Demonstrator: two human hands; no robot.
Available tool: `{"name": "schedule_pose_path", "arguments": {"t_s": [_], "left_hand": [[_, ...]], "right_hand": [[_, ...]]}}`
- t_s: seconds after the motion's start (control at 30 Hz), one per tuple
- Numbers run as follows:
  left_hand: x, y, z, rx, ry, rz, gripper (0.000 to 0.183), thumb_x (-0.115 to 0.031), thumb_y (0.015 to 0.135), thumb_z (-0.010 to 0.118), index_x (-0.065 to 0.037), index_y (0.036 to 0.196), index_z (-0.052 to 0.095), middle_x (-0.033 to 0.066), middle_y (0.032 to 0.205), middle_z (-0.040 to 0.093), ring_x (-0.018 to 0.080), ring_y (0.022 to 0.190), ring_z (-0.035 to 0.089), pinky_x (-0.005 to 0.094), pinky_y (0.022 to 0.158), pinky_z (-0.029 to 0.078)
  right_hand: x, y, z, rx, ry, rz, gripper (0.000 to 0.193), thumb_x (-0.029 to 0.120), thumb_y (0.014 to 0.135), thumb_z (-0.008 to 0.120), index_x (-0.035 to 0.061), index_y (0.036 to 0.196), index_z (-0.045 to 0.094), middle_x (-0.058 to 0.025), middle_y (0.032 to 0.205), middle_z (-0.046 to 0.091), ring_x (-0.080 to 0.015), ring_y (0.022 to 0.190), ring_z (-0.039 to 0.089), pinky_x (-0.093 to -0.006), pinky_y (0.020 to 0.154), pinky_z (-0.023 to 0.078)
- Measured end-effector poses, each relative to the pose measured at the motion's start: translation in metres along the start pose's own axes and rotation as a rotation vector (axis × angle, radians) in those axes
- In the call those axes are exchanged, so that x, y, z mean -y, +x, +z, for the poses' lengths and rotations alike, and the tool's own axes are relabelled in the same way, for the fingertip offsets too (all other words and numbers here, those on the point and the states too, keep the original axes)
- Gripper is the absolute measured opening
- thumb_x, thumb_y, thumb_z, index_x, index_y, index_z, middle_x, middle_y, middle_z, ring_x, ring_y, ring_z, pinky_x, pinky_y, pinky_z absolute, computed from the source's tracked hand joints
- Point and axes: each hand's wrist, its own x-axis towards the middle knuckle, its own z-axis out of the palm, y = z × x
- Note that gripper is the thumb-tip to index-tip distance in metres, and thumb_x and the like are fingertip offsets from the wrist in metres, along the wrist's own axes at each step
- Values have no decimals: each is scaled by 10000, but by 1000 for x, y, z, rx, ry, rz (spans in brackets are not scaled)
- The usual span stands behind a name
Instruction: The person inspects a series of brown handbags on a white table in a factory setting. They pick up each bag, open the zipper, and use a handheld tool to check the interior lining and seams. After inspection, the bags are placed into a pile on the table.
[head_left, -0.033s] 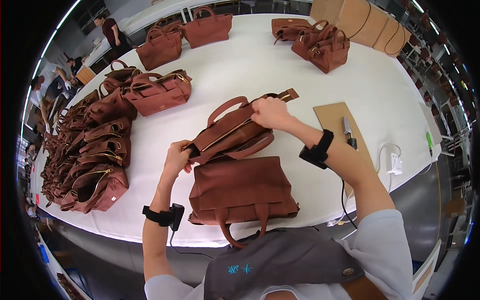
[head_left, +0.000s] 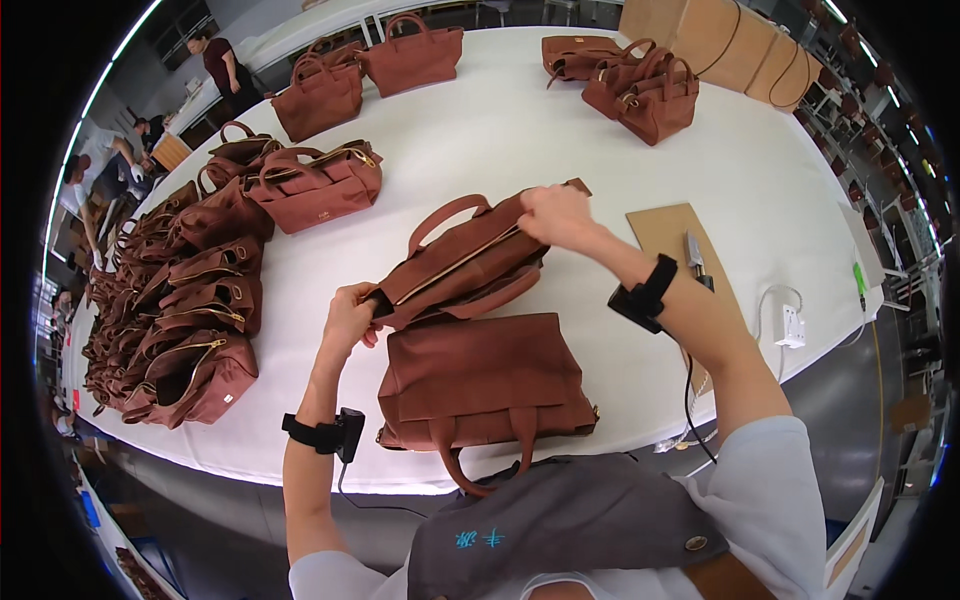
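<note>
A reddish-brown leather handbag [head_left: 455, 258] lies tilted on the table, its two handles flopped to either side of a long zipper. My left hand [head_left: 350, 316] grips the bag's near-left end, thumb and fingers closed on its edge. Over the far-right end of the zipper, my right hand [head_left: 558, 216] is closed, and its fingers hide the exact bit they pinch. Closer to me lies a second handbag [head_left: 480, 375] of the same colour, flat, its handles hanging toward my apron.
A heap of similar bags [head_left: 180, 300] fills the table's left side. More bags stand at the far left and far right [head_left: 650, 95], beside cardboard boxes [head_left: 700, 40]. To my right are a brown board [head_left: 665, 235], a knife-like tool [head_left: 695, 255] and a white power strip [head_left: 790, 325].
My right hand has slid a little to the right along the zipper, toward the bag's far end. My left hand still holds the near end.
</note>
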Motion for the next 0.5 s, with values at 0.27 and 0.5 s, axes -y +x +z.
{"name": "schedule_pose_path", "arguments": {"t_s": [0.27,0.5], "left_hand": [[23,13,-53,101,258,27,333,-44,760,518,13,1066,636,93,690,610,176,612,604,299,578,513],[-57,8,-11,415,427,398,914,-72,602,757,-78,1397,306,179,1436,291,330,1351,260,356,1112,224]], "right_hand": [[-108,-1,-98,543,696,41,185,209,774,621,66,666,572,1,552,519,-48,473,428,-215,419,322],[-290,94,-53,-189,616,569,315,226,794,610,27,1031,555,-106,891,629,-154,599,585,-279,517,481]]}}
